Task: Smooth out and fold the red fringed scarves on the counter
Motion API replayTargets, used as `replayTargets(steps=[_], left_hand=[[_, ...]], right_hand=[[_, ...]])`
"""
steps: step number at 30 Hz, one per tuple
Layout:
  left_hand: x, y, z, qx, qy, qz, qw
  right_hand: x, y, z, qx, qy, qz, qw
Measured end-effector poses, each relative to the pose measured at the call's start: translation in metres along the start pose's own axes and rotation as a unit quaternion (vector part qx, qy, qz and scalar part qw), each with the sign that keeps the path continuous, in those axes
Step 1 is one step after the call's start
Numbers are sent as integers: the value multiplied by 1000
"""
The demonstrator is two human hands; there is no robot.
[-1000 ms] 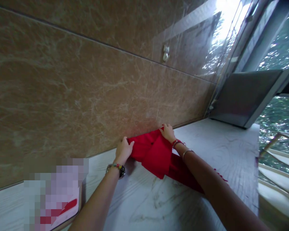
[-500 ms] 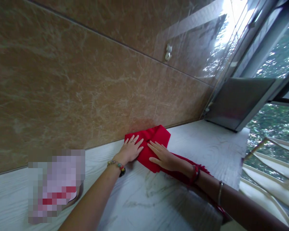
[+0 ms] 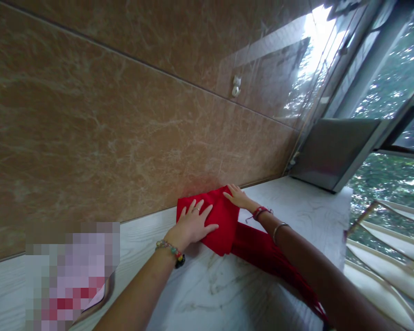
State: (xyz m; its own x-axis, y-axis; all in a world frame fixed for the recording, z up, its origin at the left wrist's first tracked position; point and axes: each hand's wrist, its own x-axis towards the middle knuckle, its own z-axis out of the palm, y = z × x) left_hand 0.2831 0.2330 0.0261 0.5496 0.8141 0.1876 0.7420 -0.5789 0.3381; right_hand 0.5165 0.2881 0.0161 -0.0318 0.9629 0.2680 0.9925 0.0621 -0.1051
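A long red cloth (image 3: 224, 230) lies across the pale marbled surface, its far part folded into a flat layered patch against the wall. My left hand (image 3: 192, 226) rests spread on the left side of this patch, palm down. A ring and a beaded bracelet show on that arm. At the patch's upper right corner, my right hand (image 3: 240, 198) touches the edge with its fingers stretched out and its thumb apart. From under the folded patch, a narrower length of cloth runs toward the lower right, partly hidden by my right forearm.
A brown marbled wall (image 3: 106, 115) rises right behind the cloth. On the left lies a blurred-out flat object (image 3: 86, 262). A grey panel (image 3: 334, 151) stands at the far right end of the surface, near a window and a white slatted rack (image 3: 382, 257).
My right hand has moved up and away from the middle of the cloth to its upper right corner. The folded patch looks smoother, and my left hand stays flat on it.
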Motion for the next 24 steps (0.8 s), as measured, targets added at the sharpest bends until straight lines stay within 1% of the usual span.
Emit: replayTargets(steps=[2, 4, 6, 7, 9, 10, 13, 15, 17, 20, 24], left_hand=[[-2, -2, 8, -1, -55, -1, 998], [-2, -6, 16, -2, -96, -18, 995], [-1, -8, 20, 3, -112, -33, 993], [-1, -9, 20, 5, -112, -35, 993], [1, -8, 20, 5, -103, -36, 994], [1, -8, 19, 5, -90, -31, 995], [2, -10, 19, 14, -25, 20, 999], [3, -13, 21, 16, 1, 49, 999], [3, -15, 23, 14, -7, 46, 999], [2, -16, 24, 19, -29, 15, 999], [1, -12, 20, 9, -42, -4, 999]], right_hand=[[13, 8, 15, -3, -12, 45, 999], [19, 12, 30, 0, -22, 68, 997], [21, 14, 37, 4, -25, 73, 997], [22, 14, 36, 5, -23, 68, 997], [26, 11, 27, 8, -18, 37, 999], [27, 7, 20, 12, -18, 8, 1000], [29, -13, 4, 33, -45, -114, 992], [25, -29, 2, 44, -81, -193, 977], [17, -41, 5, 47, -104, -246, 963], [8, -46, 11, 43, -103, -277, 954], [8, -40, 13, 27, -74, -267, 960]])
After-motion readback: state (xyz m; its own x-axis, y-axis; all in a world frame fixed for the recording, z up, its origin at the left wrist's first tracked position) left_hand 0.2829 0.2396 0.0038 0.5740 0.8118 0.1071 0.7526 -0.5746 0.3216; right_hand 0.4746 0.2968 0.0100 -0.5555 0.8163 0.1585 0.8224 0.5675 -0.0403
